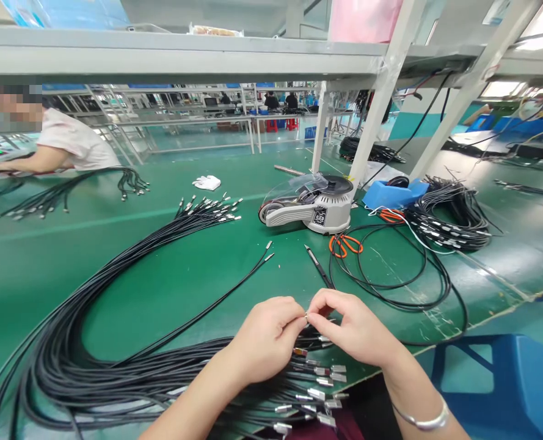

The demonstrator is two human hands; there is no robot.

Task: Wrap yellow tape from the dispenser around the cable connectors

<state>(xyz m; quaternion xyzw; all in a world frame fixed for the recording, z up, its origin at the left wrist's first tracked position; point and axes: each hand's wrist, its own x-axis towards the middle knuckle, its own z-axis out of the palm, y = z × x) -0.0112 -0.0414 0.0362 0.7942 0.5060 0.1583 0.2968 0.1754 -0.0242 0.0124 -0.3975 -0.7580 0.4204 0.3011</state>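
My left hand [267, 333] and my right hand [354, 327] meet fingertip to fingertip above the near edge of the bench. Both are closed in a pinch around a tiny piece, too small and covered to name. Under and beside them lies a thick bundle of black cables [51, 360], curving in a U across the left of the bench. Many silver metal connectors [317, 394] tip the near ends, below my hands; the far ends point toward the middle. Two cable ends [266, 253] lie apart from the bundle. A black-handled craft knife [317, 264] rests just beyond my right hand.
A grey tape dispenser [321, 211] stands mid-bench. Orange-handled scissors [345, 245], loose cable loops, a blue holder [393, 194] and coiled cables [454, 214] lie right. A white glove [206, 183] lies farther back. A shelf crosses overhead on posts. A blue stool [518, 385] stands lower right; a co-worker [72, 137] leans at left.
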